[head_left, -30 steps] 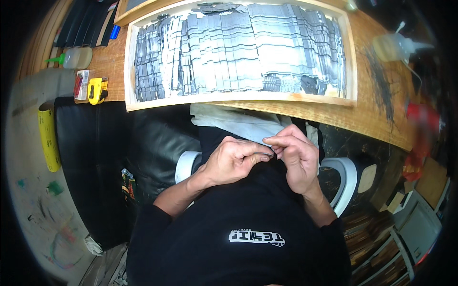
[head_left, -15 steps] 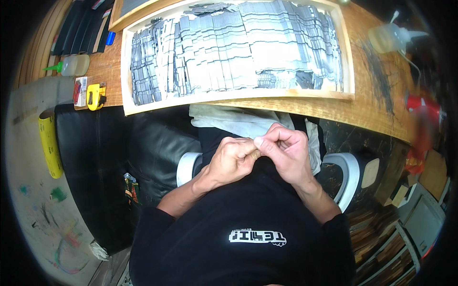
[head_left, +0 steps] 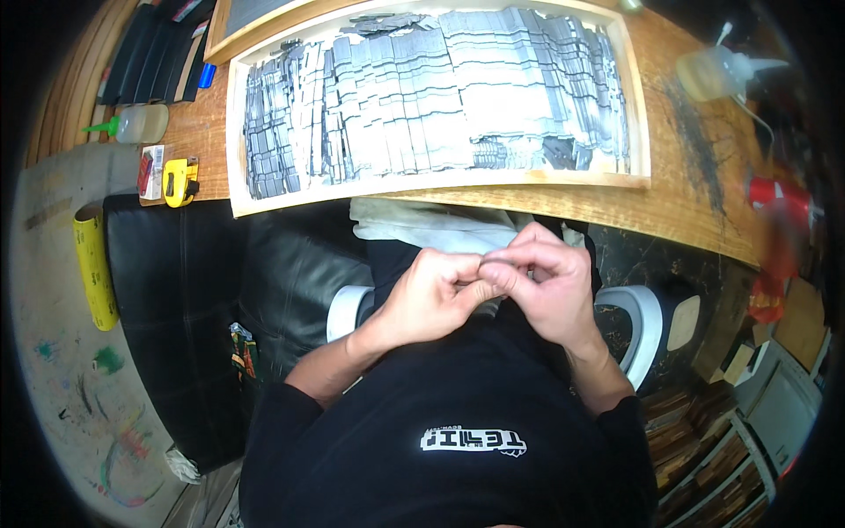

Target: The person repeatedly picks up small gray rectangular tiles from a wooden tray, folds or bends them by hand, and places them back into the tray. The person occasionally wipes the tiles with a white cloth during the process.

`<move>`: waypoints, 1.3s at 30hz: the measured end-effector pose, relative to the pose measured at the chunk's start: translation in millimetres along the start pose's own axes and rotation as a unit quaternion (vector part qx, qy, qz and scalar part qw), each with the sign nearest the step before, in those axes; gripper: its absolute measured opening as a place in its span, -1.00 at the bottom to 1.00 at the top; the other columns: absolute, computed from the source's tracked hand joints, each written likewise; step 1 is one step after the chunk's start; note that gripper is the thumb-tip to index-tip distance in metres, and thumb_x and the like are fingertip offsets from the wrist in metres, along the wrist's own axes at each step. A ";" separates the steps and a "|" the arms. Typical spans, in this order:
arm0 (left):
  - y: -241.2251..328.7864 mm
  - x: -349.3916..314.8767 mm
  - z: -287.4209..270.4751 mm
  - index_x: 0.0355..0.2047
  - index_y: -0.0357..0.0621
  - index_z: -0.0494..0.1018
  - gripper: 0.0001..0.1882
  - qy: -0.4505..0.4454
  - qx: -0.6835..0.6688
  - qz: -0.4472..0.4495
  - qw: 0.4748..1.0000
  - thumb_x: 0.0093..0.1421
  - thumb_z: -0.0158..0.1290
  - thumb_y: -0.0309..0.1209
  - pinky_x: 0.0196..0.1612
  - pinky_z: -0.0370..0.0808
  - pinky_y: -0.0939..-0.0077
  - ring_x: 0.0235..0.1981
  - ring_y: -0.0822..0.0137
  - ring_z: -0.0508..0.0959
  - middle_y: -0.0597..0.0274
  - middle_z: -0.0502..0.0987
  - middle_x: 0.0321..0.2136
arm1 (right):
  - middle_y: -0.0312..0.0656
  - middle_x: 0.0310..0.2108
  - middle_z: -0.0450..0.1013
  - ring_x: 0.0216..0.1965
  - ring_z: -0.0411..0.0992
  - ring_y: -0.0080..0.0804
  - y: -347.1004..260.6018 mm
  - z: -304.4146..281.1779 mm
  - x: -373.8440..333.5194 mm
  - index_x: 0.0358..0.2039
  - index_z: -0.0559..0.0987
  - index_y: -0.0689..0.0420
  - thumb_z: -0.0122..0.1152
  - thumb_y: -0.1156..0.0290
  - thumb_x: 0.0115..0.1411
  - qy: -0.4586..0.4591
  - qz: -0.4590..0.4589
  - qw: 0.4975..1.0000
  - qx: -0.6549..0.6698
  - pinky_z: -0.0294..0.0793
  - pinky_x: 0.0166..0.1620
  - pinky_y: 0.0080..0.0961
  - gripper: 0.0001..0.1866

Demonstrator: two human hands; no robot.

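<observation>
In front of my belly my two hands meet, fingertips together. My left hand [head_left: 434, 290] is closed, its thumb and bent forefinger pressed toward the right fingertips. My right hand [head_left: 553, 280] pinches with thumb and forefinger. A small, thin dark piece [head_left: 500, 261] shows between the fingertips of both hands; most of it is hidden, so its kind is unclear. Beyond my hands, a shallow light-wood tray [head_left: 440, 187] lies on the table, filled with rows of thin grey and black strips [head_left: 396, 106]. A pale cloth [head_left: 431, 224] is draped below the table edge.
On the wooden table [head_left: 704, 211] are a yellow tape measure [head_left: 181, 182], a green-tipped glue bottle [head_left: 141, 123] and another squeeze bottle [head_left: 717, 72]. A red can [head_left: 779, 202] stands at the right. A black leather seat [head_left: 176, 308] and yellow roll [head_left: 93, 268] are left.
Both hands have shifted slightly and turned, opening the grip a little, so the dark piece now shows between the fingertips. The view has moved slightly.
</observation>
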State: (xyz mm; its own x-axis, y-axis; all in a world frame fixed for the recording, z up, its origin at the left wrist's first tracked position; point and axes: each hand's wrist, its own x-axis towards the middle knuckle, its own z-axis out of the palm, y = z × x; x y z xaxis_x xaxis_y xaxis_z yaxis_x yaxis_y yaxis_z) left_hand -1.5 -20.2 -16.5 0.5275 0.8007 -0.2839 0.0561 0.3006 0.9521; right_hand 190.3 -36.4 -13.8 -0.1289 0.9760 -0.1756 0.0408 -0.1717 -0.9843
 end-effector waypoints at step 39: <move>8.5 -16.9 -25.6 -0.14 -0.31 0.67 -0.80 0.016 0.153 0.110 0.982 0.21 0.24 -0.61 -0.45 0.55 0.42 -0.49 0.09 0.71 -0.09 0.68 -0.43 | -0.26 -0.43 0.55 -0.41 0.50 -0.56 -18.5 9.3 11.6 -0.34 0.77 0.23 0.57 0.60 0.07 -0.074 -0.071 0.995 0.000 0.44 -0.38 -0.60 -0.87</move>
State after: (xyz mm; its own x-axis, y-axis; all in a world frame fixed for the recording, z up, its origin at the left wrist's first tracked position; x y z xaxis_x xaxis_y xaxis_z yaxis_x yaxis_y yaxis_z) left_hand -31.6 -17.9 -6.5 0.5283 0.8465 -0.0658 0.1987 -0.0479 0.9789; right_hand 178.9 -23.1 2.2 -0.2774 0.9601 -0.0364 0.0127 -0.0342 -0.9993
